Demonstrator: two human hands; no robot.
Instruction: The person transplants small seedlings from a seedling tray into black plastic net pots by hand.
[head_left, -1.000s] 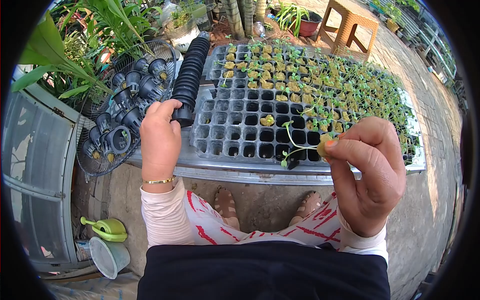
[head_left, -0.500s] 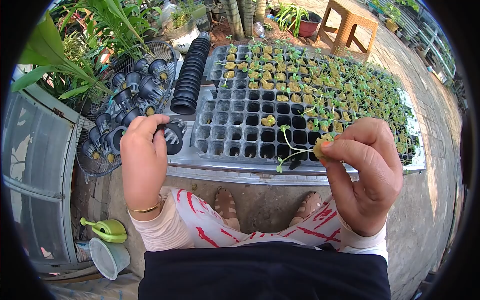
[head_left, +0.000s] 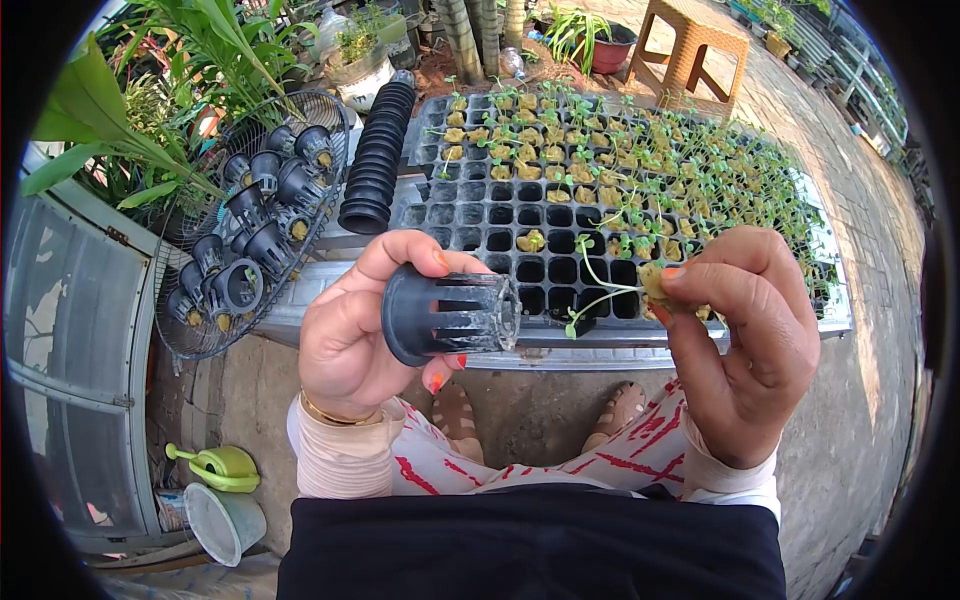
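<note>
My left hand (head_left: 370, 320) is wrapped round a black slotted net pot (head_left: 450, 315), which lies on its side with its slotted end toward the right. In my right hand (head_left: 745, 330) a seedling (head_left: 600, 290) is pinched by its yellowish plug, its thin stems and small leaves reaching left toward the pot. Pot and seedling are apart. Behind both hands lies a black seedling tray (head_left: 470, 213), with many cells holding plugs and sprouts. A stack of nested black pots (head_left: 375, 160) lies left of the tray.
A wire basket (head_left: 345, 150) of potted plugs stands at the left. A green watering can (head_left: 225, 467) and a pale bucket (head_left: 225, 525) are on the ground at lower left. A woven-pattern stool (head_left: 690, 45) stands behind the tray, near a red planter (head_left: 612, 50).
My left hand has moved right and turned, bringing the net pot in front of the tray and fully into view. My right hand still holds the seedling and has shifted slightly right.
</note>
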